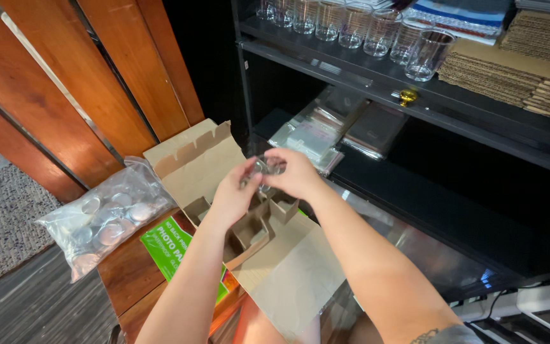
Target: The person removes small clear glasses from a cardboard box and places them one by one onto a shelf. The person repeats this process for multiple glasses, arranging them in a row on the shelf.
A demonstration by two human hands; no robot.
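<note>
Directly above the open cardboard box (249, 216) with its divider cells, both hands meet around a small clear glass (267, 167): the left hand (230, 197) pinches its near side, the right hand (297, 173) curls over the top, equally close, with the cells straight below it.

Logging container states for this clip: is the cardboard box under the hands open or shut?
Open. The cardboard box has its flaps spread outward, and the divider cells inside show below both hands.

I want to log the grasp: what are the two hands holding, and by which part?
Both the left hand and right hand hold a small clear glass object by its sides, above the cardboard box.
</note>
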